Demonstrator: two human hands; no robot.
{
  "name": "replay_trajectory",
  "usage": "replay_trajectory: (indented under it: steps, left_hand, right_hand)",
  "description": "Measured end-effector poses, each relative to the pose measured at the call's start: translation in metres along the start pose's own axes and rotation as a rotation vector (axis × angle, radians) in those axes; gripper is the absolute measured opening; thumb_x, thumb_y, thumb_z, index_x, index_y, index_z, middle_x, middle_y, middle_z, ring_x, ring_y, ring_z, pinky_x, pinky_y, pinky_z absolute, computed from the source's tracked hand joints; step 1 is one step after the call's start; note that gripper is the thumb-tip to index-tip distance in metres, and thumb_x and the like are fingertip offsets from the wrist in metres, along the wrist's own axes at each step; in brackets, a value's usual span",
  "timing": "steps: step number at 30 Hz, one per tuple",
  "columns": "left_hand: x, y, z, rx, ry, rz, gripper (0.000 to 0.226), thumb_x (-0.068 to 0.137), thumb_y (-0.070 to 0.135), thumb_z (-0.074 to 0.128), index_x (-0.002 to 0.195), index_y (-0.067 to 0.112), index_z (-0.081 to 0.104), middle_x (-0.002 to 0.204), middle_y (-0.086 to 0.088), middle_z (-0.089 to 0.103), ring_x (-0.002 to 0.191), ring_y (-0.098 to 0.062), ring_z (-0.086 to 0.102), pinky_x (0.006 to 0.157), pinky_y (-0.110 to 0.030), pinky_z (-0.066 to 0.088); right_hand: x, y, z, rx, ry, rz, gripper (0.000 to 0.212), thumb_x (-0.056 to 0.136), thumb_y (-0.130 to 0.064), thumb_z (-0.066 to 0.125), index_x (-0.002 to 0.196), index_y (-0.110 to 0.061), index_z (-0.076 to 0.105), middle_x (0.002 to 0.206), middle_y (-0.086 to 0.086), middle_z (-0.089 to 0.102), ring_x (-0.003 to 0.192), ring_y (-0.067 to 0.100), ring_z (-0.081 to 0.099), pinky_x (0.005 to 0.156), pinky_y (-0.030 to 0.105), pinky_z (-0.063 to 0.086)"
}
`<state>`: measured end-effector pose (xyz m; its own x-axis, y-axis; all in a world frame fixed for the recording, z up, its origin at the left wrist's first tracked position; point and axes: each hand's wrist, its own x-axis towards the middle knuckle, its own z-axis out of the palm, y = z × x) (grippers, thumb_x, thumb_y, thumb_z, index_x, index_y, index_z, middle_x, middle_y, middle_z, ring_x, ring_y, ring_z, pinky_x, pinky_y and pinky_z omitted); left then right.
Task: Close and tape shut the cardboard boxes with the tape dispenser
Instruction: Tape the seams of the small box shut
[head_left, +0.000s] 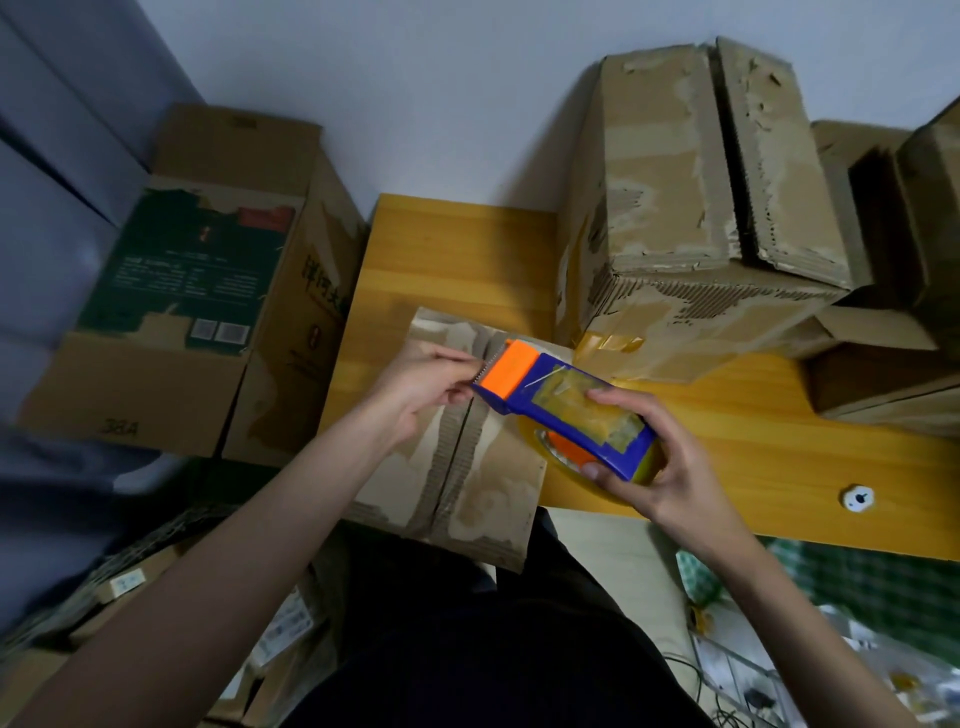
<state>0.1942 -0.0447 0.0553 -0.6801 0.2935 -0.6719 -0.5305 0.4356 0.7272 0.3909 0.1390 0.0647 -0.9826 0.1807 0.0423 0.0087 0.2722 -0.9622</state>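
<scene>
**Tape end coming free at the blade**

My right hand (660, 457) wraps the blue-and-orange plastic tape dispenser (566, 415), tilting its toothed end over the small worn cardboard box (457, 452) at the wooden tabletop's (753, 447) near edge. My left hand (421, 389) pinches at the serrated blade, I reckon to free the tape end. The box's flaps lie closed, seam untaped. Off the table's left, a bigger carton (171, 312) reads "38A"; its other print is unreadable.
</scene>
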Motion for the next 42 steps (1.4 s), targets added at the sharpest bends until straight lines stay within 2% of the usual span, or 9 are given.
replay_trajectory:
  steps: [8,13,16,22,29,34,36,38,42]
  left_hand:
    - [0.014,0.005,-0.014,0.057,-0.013,0.05,0.009,0.083,0.008,0.08,0.088,0.011,0.074,0.077,-0.003,0.075,0.077,-0.013,0.067,0.072,-0.024,0.055]
    - [0.034,0.004,-0.029,0.056,0.056,0.1,0.024,0.078,0.017,0.086,0.098,0.008,0.076,0.084,-0.006,0.078,0.074,-0.01,0.07,0.064,-0.016,0.055]
    - [0.05,-0.001,-0.035,0.096,0.115,0.126,0.015,0.08,0.019,0.085,0.092,0.017,0.077,0.078,0.001,0.077,0.073,-0.007,0.069,0.064,-0.015,0.053]
    - [0.093,-0.015,-0.015,0.125,0.223,0.048,0.027,0.082,0.027,0.083,0.107,0.02,0.075,0.106,0.006,0.068,0.102,-0.014,0.059,0.088,-0.029,0.043]
    - [0.118,-0.029,0.0,0.085,0.243,-0.016,0.014,0.09,0.027,0.074,0.103,0.023,0.075,0.097,0.013,0.06,0.096,-0.015,0.052,0.085,-0.031,0.041]
    - [0.131,-0.029,0.004,0.007,0.253,0.099,0.013,0.092,0.012,0.07,0.103,0.009,0.076,0.097,0.004,0.069,0.082,-0.003,0.059,0.06,-0.004,0.044]
    - [0.135,-0.034,0.004,-0.012,0.235,0.139,0.007,0.088,0.008,0.071,0.089,0.011,0.077,0.096,0.001,0.073,0.092,-0.014,0.066,0.075,-0.011,0.053]
    - [0.141,-0.042,-0.001,0.046,0.236,0.181,0.009,0.083,0.013,0.075,0.077,0.02,0.077,0.103,-0.002,0.074,0.107,-0.021,0.066,0.099,-0.032,0.053]
    - [0.151,-0.054,-0.008,0.064,0.248,0.211,0.012,0.082,0.013,0.078,0.076,0.022,0.074,0.124,-0.013,0.066,0.118,-0.027,0.061,0.106,-0.036,0.046]
  right_hand:
    - [0.012,0.0,-0.01,-0.185,-0.068,-0.061,0.065,0.078,-0.016,0.086,0.135,-0.025,0.055,0.137,-0.009,0.055,0.125,0.018,0.056,0.089,0.028,0.055]
    - [0.022,0.003,-0.019,-0.272,-0.135,-0.076,0.07,0.076,-0.012,0.087,0.135,-0.03,0.053,0.137,-0.02,0.051,0.128,0.012,0.053,0.095,0.024,0.05]
    - [0.028,0.014,-0.024,-0.31,-0.149,-0.036,0.073,0.076,-0.008,0.086,0.136,-0.031,0.052,0.138,-0.02,0.05,0.127,0.011,0.053,0.093,0.028,0.051]
    - [0.044,0.05,-0.005,-0.017,-0.093,0.176,0.075,0.079,0.01,0.076,0.138,-0.026,0.049,0.141,-0.013,0.048,0.125,0.012,0.054,0.089,0.034,0.058]
    - [0.061,0.071,-0.012,0.206,-0.081,0.283,0.073,0.079,0.02,0.069,0.138,-0.019,0.049,0.136,-0.022,0.05,0.123,0.005,0.055,0.089,0.022,0.053]
    - [0.058,0.083,0.014,0.316,-0.042,0.349,0.066,0.084,0.008,0.073,0.137,-0.025,0.05,0.139,-0.007,0.051,0.125,0.015,0.056,0.098,0.034,0.053]
    - [0.053,0.087,0.034,0.349,-0.02,0.366,0.065,0.085,0.006,0.073,0.137,-0.025,0.05,0.14,-0.003,0.051,0.125,0.018,0.056,0.1,0.037,0.052]
    - [0.049,0.086,0.049,0.387,0.015,0.369,0.064,0.086,0.006,0.072,0.137,-0.024,0.049,0.14,0.002,0.051,0.125,0.019,0.057,0.099,0.039,0.053]
    - [0.04,0.086,0.051,0.372,0.097,0.354,0.062,0.086,0.006,0.072,0.137,-0.022,0.05,0.138,-0.005,0.051,0.123,0.014,0.057,0.095,0.032,0.054]
